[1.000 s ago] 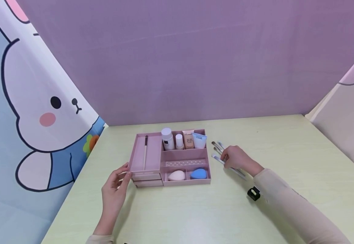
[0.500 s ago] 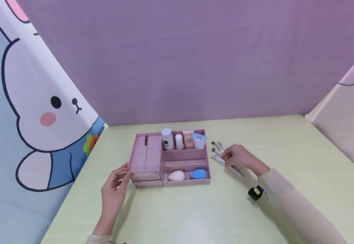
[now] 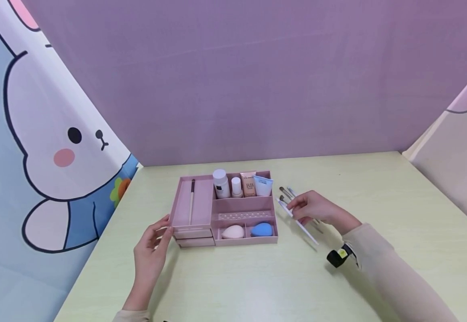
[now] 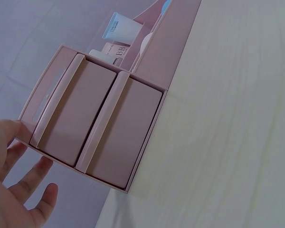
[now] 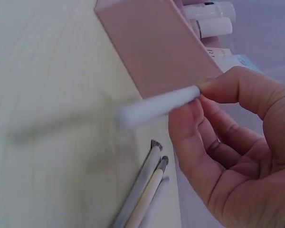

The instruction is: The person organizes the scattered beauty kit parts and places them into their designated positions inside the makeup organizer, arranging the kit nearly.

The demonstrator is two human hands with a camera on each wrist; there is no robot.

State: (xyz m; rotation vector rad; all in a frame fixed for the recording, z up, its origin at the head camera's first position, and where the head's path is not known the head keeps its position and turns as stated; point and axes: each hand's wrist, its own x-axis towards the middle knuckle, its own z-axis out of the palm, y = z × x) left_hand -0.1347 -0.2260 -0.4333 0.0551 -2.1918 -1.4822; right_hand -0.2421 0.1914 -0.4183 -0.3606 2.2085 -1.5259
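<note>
A pink makeup organizer (image 3: 244, 242) sits on the table. My left hand (image 3: 150, 252) rests at its front left corner, thumb and fingertips touching the edge and the other fingers spread loosely in the left wrist view. My right hand (image 3: 311, 208) pinches a slim white makeup brush (image 3: 302, 229) between thumb and fingers, slanting just right of the organizer. In the right wrist view the brush's white handle (image 5: 156, 107) points away from the fingertips, its shadow on the table. Several more makeup brushes (image 5: 147, 183) lie beneath and beyond that hand, partly hidden by it in the head view.
One brush (image 3: 191, 201) lies on the organizer's left top. A white bottle (image 3: 221, 184), a small white-capped bottle (image 3: 237, 187), a BB tube (image 3: 249, 184) and a blue-white tube (image 3: 263, 185) stand behind. A pink sponge (image 3: 233, 231) and blue sponge (image 3: 262, 229) sit in front. Two drawers (image 4: 97, 118) are closed.
The right hand has picked out the white brush; it has lifted, turned slightly and separated from the other brushes. The left hand and the organizer stay in place.
</note>
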